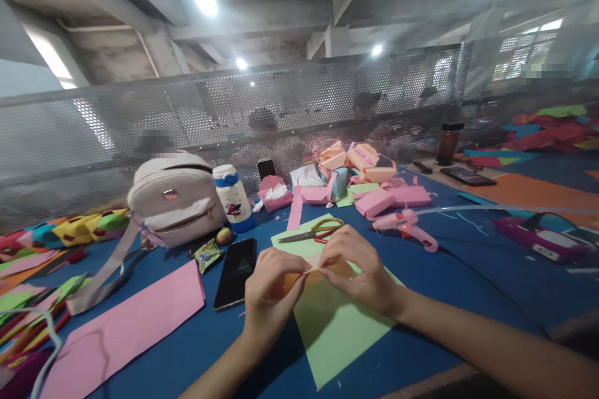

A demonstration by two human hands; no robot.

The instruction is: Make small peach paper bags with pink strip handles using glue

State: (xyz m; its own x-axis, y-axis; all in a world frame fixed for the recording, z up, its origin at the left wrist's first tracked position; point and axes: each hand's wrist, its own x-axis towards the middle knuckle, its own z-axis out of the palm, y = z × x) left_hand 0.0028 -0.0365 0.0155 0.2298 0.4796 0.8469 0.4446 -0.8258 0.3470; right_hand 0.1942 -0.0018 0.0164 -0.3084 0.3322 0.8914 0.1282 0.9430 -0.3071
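Observation:
My left hand [272, 299] and my right hand [362, 271] meet over a light green paper sheet [327, 336]. Between thumb and fingers, both pinch the edge of a peach-orange paper piece [312, 280]; its full shape is partly hidden by my fingers. Just beyond my hands, scissors [299, 237] with yellow and red handles lie on the far part of the green sheet. A black phone [237, 274] rests left of my left hand. To the right of my right hand is a pink glue gun [405, 226] with a dark cord.
Pink paper [135, 324] lies at the left on the blue table. A white backpack [178, 206], a bottle [233, 199] and a small snack packet [207, 254] stand or lie behind it. Folded pink paper pieces [393, 198] are piled before a perforated metal screen [290, 93]. A purple object [545, 237] lies right.

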